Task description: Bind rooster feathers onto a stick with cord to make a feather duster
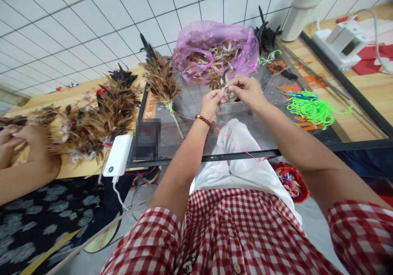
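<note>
Just in front of the purple bag, my left hand (211, 103) and my right hand (248, 91) meet, both with closed fingers. Between them they pinch small brown feathers (226, 89); fingers partly cover these. The purple plastic bag (186, 35) is full of loose brown feathers. To the left of my hands a bound feather bundle (162, 78) on a thin stick lies on the glass tabletop, tied with green string. A red thread (235, 140) runs from near that bundle past my left wrist to the table's front edge.
Green cords (313, 110) lie right, near long thin rods. A white bottle (302, 10) and white device (350, 39) stand back right. A power bank (117, 156) and more feather bundles (113, 107) are left, beside another person's hands (18, 137). A red basket (303, 191) sits below the table.
</note>
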The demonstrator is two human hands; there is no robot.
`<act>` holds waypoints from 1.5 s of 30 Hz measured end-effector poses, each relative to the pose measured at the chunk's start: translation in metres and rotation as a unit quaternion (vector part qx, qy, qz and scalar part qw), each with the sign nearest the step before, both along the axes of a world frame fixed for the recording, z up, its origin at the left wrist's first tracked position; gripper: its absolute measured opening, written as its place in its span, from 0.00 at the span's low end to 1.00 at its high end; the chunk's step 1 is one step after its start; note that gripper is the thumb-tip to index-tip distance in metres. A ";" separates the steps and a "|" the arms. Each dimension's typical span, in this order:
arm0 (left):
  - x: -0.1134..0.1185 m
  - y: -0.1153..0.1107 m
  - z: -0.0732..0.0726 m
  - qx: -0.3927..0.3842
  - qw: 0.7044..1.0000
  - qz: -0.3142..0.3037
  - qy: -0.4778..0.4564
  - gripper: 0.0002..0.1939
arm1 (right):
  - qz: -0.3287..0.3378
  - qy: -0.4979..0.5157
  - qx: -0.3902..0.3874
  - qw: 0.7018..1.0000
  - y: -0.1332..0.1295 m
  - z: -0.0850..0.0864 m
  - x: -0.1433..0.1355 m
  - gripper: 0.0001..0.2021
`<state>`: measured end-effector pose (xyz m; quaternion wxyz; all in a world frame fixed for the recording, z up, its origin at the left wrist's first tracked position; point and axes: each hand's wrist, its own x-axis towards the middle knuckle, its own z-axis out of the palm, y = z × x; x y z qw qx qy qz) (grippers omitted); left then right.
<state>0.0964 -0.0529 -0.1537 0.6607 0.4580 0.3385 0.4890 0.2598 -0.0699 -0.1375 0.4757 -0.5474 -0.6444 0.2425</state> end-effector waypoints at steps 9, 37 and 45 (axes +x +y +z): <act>-0.004 0.011 -0.002 -0.035 0.993 0.108 -0.017 0.17 | 0.009 -0.352 -0.147 0.924 -0.006 0.008 0.011 0.07; 0.000 0.012 -0.019 0.096 0.992 0.043 0.064 0.15 | -0.010 -0.039 0.087 0.995 0.004 -0.008 0.007 0.11; 0.002 0.011 -0.008 0.033 0.988 0.133 0.068 0.14 | 0.035 -0.236 -0.088 0.967 -0.001 0.011 0.035 0.13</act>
